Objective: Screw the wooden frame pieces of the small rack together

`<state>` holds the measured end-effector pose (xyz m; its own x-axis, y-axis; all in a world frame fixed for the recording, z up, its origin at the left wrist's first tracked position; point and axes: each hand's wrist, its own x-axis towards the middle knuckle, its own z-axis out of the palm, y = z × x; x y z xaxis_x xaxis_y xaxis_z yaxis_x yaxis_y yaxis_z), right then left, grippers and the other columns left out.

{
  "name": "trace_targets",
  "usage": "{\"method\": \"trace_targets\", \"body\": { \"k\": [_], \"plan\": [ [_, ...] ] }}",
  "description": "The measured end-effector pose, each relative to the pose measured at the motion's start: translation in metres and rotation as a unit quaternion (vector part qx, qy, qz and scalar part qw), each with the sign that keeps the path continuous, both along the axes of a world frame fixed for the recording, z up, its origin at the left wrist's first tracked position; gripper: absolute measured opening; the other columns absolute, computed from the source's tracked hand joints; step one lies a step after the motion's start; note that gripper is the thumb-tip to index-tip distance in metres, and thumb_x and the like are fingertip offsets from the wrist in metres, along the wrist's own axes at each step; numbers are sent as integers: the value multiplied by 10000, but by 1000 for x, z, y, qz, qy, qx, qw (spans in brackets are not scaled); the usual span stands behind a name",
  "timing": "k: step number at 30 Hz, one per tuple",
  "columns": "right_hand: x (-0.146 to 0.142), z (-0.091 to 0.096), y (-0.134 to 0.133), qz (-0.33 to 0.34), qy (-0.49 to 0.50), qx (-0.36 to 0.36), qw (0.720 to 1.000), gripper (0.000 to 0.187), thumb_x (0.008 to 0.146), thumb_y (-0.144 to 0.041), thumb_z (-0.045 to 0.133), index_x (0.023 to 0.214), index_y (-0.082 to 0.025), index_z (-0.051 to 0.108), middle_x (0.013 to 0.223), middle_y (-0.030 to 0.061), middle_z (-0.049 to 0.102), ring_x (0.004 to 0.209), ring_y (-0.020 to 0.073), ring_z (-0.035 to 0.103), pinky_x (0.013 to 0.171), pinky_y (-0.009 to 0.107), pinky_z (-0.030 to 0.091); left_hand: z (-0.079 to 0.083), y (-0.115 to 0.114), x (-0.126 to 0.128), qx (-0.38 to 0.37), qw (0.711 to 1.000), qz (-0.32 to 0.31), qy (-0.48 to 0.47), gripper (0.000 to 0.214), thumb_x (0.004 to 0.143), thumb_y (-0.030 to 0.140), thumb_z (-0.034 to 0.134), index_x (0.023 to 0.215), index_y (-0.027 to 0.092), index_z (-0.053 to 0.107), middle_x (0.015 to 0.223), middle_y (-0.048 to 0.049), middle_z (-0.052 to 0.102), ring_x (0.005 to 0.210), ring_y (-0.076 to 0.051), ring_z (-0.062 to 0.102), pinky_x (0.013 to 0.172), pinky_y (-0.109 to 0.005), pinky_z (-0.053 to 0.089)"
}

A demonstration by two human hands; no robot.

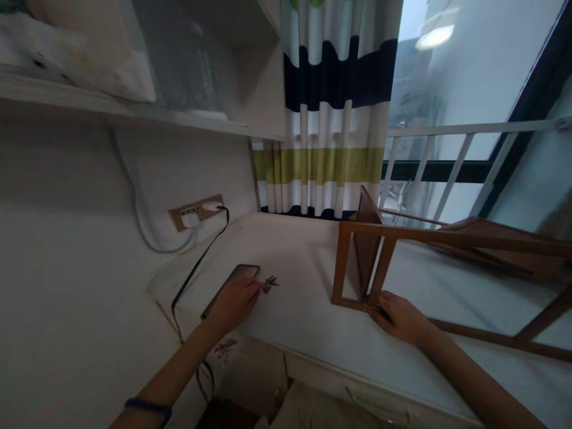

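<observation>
My left hand [235, 301] rests on the white desk [304, 268], its fingers pinched at a few small dark screws [270, 284] lying there. Under and beside that hand lies a dark phone [232, 283], screen up. My right hand [400, 316] is closed on the lower bar of a brown wooden frame [357, 262] that lies tipped on the desk; a thin dark tool may be in its fingers, but I cannot make it out.
A black cable [201, 262] runs from the phone to a wall socket [196, 213] and down over the desk edge. A striped curtain [335, 119] and a white window rail [469, 128] stand behind. A shelf [134, 110] hangs above left.
</observation>
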<state>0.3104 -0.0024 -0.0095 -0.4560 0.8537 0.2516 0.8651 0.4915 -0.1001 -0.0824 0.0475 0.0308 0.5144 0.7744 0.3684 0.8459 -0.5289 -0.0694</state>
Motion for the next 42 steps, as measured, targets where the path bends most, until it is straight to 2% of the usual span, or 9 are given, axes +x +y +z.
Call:
{"method": "trace_targets", "body": {
  "k": [4,12,17,23,28,31,35,39,42],
  "plan": [
    [1,-2,-1,-1,-9,7,1000,328,898,-334,310,796,-136,551,813,129,553,770,245,526,703,359,433,-12,-10,-7,-6,998,47,29,245,839,156,415,985,188,610,961,-77,610,920,-224,549,793,-380,435],
    [0,-1,-2,9,-9,13,1000,303,911,-310,308,884,-136,554,861,111,559,799,222,538,707,323,443,-13,-13,20,34,995,66,61,210,842,158,461,1006,192,588,968,-84,589,934,-250,513,773,-389,379],
    [1,-2,-1,9,-10,14,1000,300,912,-304,312,859,-132,551,864,111,562,811,226,537,733,337,441,-11,-7,21,49,993,34,99,180,854,141,444,906,186,611,957,-72,599,931,-235,503,782,-375,348],
    [0,-2,-2,2,-9,20,1000,311,912,-303,310,859,-118,554,871,128,559,810,233,532,736,340,437,-10,-3,20,68,988,10,139,157,843,116,460,871,174,604,919,-64,619,906,-207,511,774,-350,344],
    [-1,-1,-3,1,-15,23,1000,278,876,-284,346,835,-112,561,836,128,551,784,243,525,714,352,439,-14,2,20,95,983,-37,151,120,824,94,496,832,151,601,872,-66,623,879,-201,517,776,-351,333],
    [0,-2,-2,7,-10,23,1000,257,855,-269,359,861,-105,558,858,129,551,811,248,523,728,359,439,-17,-3,25,113,981,-72,141,92,810,88,526,825,144,597,858,-61,623,857,-196,513,774,-348,321],
    [4,-5,0,15,3,18,1000,271,866,-273,344,889,-104,554,891,128,549,847,249,520,749,367,434,-22,-29,53,120,979,-129,100,102,827,129,533,899,184,581,891,-11,623,860,-172,495,797,-339,296],
    [6,-5,2,23,17,0,1000,276,883,-290,336,920,-123,553,910,116,558,847,239,529,750,352,437,-36,-54,107,97,977,-185,39,79,872,242,494,880,231,572,891,41,621,855,-141,480,768,-318,284],
    [7,-3,3,37,21,-16,999,257,890,-289,343,960,-153,549,941,88,569,867,213,542,763,320,438,-45,-59,149,77,977,-199,-10,121,888,302,464,877,254,574,885,55,617,882,-133,473,770,-316,281]
  ]
}}
